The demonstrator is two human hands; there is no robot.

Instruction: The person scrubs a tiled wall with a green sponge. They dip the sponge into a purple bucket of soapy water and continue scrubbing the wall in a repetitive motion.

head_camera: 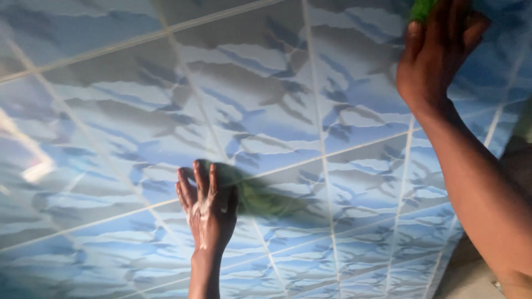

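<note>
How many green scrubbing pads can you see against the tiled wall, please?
2: one green pad under the left hand at centre, blurred; another green pad held by the right hand at top right, mostly hidden.
</note>
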